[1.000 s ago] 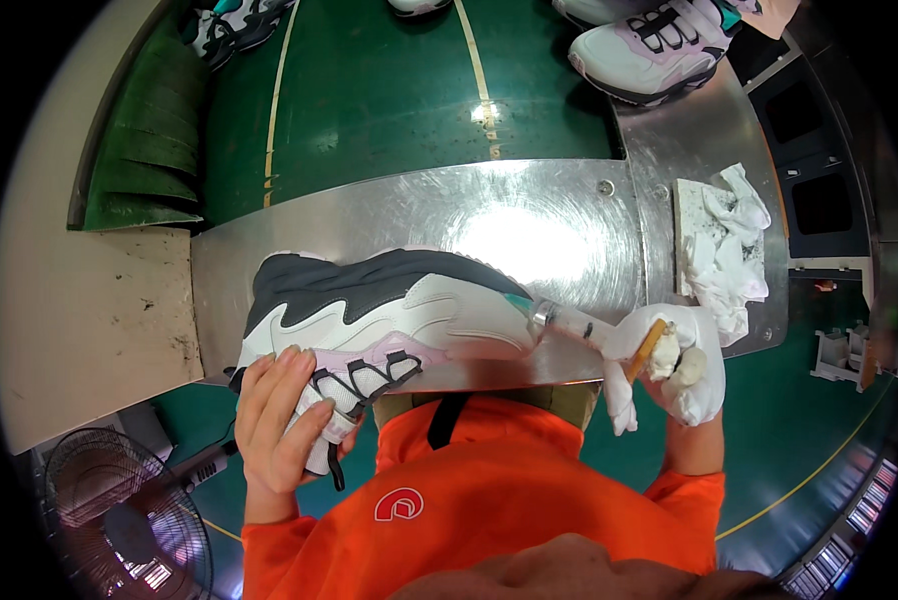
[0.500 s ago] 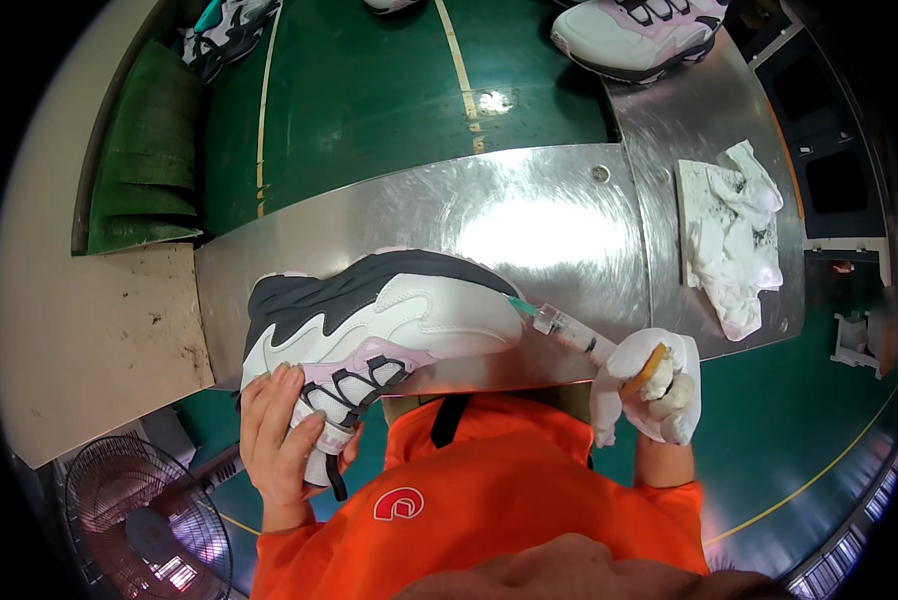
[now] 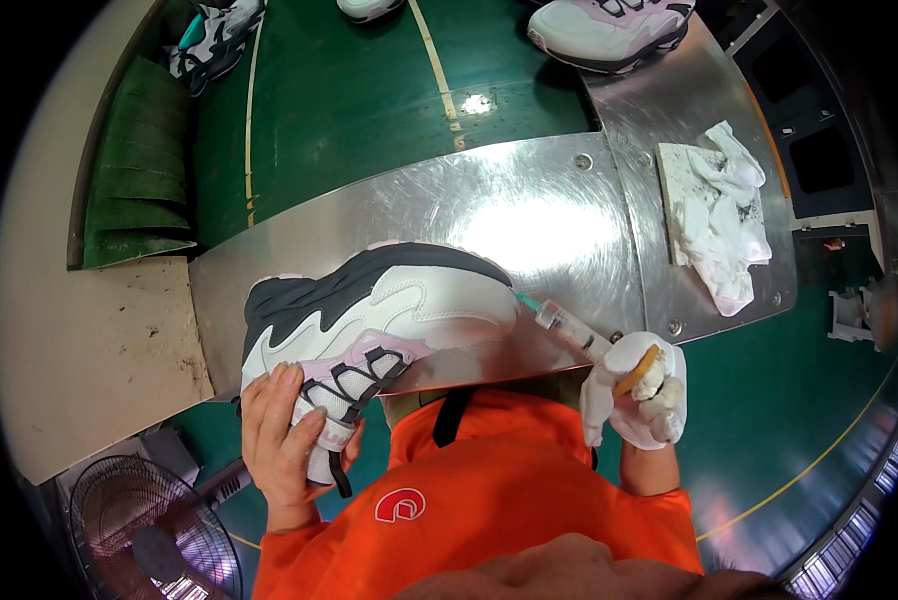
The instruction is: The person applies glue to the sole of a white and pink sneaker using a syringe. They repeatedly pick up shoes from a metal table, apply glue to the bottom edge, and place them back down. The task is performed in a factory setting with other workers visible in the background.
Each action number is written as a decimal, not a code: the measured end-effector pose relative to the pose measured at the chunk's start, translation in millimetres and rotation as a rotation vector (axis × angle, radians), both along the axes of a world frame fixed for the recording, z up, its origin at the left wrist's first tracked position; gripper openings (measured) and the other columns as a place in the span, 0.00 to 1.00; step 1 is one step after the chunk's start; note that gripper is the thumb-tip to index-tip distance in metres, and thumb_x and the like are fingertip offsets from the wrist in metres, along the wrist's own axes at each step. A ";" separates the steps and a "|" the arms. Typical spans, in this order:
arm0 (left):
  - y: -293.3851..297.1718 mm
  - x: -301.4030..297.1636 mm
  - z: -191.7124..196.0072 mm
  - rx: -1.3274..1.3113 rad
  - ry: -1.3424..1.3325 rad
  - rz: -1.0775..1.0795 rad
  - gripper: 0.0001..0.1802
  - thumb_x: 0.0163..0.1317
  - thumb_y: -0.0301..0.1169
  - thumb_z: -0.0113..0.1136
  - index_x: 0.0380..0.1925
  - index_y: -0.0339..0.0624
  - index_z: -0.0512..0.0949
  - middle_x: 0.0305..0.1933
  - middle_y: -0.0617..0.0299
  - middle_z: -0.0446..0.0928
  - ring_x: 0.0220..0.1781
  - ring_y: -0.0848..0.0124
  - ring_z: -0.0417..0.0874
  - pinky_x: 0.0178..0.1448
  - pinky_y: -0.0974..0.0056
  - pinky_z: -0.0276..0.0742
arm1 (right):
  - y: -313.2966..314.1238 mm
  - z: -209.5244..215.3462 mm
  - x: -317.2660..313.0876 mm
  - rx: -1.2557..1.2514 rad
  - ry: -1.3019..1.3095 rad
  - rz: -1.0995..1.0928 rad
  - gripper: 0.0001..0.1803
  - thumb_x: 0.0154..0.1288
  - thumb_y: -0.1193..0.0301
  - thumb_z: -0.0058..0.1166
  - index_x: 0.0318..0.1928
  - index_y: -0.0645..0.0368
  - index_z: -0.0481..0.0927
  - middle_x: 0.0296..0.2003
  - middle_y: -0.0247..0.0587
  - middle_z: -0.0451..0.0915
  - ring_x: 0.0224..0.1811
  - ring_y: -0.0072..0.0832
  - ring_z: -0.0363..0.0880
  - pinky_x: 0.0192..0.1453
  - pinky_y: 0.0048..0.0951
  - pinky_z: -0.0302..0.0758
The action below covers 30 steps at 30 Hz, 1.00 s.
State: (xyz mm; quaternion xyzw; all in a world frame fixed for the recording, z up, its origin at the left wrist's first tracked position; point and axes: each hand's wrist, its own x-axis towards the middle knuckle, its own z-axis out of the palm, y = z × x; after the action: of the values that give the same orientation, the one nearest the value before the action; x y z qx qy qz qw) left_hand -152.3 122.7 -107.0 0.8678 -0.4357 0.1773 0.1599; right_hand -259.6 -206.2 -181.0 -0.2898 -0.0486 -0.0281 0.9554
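A white, pink and black sneaker (image 3: 389, 310) lies on its side along the near edge of the metal table, toe to the right and dark sole facing away from me. My left hand (image 3: 277, 430), bare, is closed around its collar and tongue, beside the black laces. My right hand (image 3: 639, 392) is in a white glove and closed on a clear syringe (image 3: 569, 328). The syringe's thin green tip (image 3: 526, 300) meets the sole edge at the toe; whether it touches is hard to tell. A yellow-brown strip (image 3: 637, 370) also shows among the gloved fingers.
A crumpled, dark-smudged white cloth (image 3: 714, 220) lies on the metal table (image 3: 399, 205) at right. Beyond runs a green belt (image 3: 339, 110) with more sneakers (image 3: 614, 32) at its far side. Green flaps (image 3: 139, 170) hang at left, and a fan (image 3: 154, 530) stands lower left.
The whole view has shifted a little, the cloth and far sneakers sliding left and up in the picture. Both hands keep their hold, and the syringe tip stays at the toe.
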 end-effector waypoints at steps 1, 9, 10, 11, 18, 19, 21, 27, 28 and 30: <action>0.2 0.8 -0.2 0.005 -0.005 -0.008 0.29 0.53 0.38 0.74 0.51 0.44 0.69 0.57 0.42 0.77 0.55 0.44 0.80 0.58 0.43 0.75 | 1.0 2.9 -1.6 -0.007 0.026 -0.013 0.43 0.49 0.58 0.76 0.55 0.77 0.70 0.40 0.77 0.77 0.27 0.46 0.84 0.22 0.33 0.81; 2.1 2.3 -3.8 -0.033 0.004 -0.048 0.30 0.53 0.37 0.74 0.53 0.45 0.70 0.58 0.42 0.77 0.54 0.44 0.81 0.55 0.44 0.76 | 6.6 11.8 -9.5 -0.007 0.077 -0.048 0.43 0.48 0.60 0.76 0.56 0.77 0.69 0.31 0.63 0.80 0.29 0.48 0.85 0.24 0.36 0.82; 2.7 2.1 -4.1 -0.037 0.003 -0.050 0.30 0.53 0.36 0.74 0.53 0.45 0.70 0.58 0.42 0.77 0.54 0.44 0.81 0.55 0.44 0.76 | 7.4 14.6 -9.8 -0.012 0.090 -0.050 0.43 0.48 0.60 0.76 0.56 0.77 0.68 0.31 0.63 0.80 0.29 0.48 0.85 0.24 0.36 0.82; 3.6 1.5 -4.8 -0.038 0.000 -0.048 0.30 0.53 0.37 0.73 0.53 0.46 0.70 0.58 0.42 0.77 0.54 0.45 0.81 0.55 0.44 0.76 | 9.5 19.9 -10.0 -0.023 0.104 -0.063 0.43 0.48 0.60 0.76 0.56 0.77 0.68 0.31 0.63 0.80 0.29 0.48 0.85 0.24 0.36 0.82; 7.6 0.0 -10.7 -0.042 -0.014 -0.062 0.26 0.56 0.40 0.70 0.52 0.47 0.73 0.58 0.42 0.77 0.56 0.47 0.80 0.57 0.46 0.75 | 19.1 39.4 -15.4 -0.121 0.193 -0.143 0.44 0.49 0.58 0.75 0.56 0.79 0.68 0.31 0.63 0.80 0.26 0.46 0.84 0.22 0.35 0.82; 8.0 -0.9 -10.4 -0.043 -0.013 -0.061 0.25 0.57 0.40 0.69 0.52 0.46 0.73 0.58 0.42 0.77 0.56 0.47 0.80 0.57 0.45 0.75 | 21.2 43.3 -15.7 -0.144 0.218 -0.159 0.45 0.49 0.57 0.75 0.56 0.79 0.68 0.31 0.62 0.80 0.26 0.46 0.84 0.22 0.35 0.82; 8.9 -2.8 -11.1 -0.053 -0.020 -0.060 0.24 0.57 0.40 0.68 0.52 0.46 0.73 0.58 0.42 0.77 0.56 0.47 0.80 0.57 0.46 0.75 | 25.8 51.7 -15.7 -0.190 0.266 -0.191 0.45 0.50 0.55 0.75 0.55 0.79 0.69 0.30 0.61 0.80 0.25 0.45 0.84 0.22 0.34 0.82; 10.2 -2.1 -15.8 -0.074 -0.037 -0.080 0.22 0.59 0.39 0.67 0.50 0.45 0.74 0.58 0.41 0.78 0.57 0.47 0.80 0.58 0.46 0.75 | 31.4 70.1 -12.4 -0.265 0.301 -0.202 0.42 0.52 0.53 0.73 0.55 0.76 0.71 0.29 0.56 0.80 0.26 0.42 0.84 0.22 0.33 0.81; 10.3 -3.0 -15.9 -0.074 -0.040 -0.081 0.21 0.59 0.39 0.67 0.50 0.44 0.74 0.58 0.41 0.78 0.57 0.47 0.80 0.58 0.46 0.75 | 32.4 72.5 -12.4 -0.272 0.309 -0.208 0.40 0.53 0.56 0.73 0.55 0.75 0.71 0.29 0.56 0.80 0.26 0.42 0.85 0.23 0.32 0.81; 9.8 -3.6 -14.3 -0.067 -0.046 -0.077 0.20 0.60 0.38 0.66 0.50 0.44 0.74 0.57 0.40 0.78 0.57 0.47 0.80 0.58 0.46 0.75 | 35.5 78.8 -11.3 -0.286 0.325 -0.220 0.36 0.54 0.60 0.72 0.55 0.74 0.72 0.29 0.56 0.80 0.27 0.41 0.85 0.24 0.31 0.82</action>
State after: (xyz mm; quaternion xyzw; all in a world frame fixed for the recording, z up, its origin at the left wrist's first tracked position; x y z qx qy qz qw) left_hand -155.9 132.5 -121.3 0.8403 -0.4662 0.2053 0.1853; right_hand -270.9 -170.6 -102.3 -0.4262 0.1341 -0.0780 0.8912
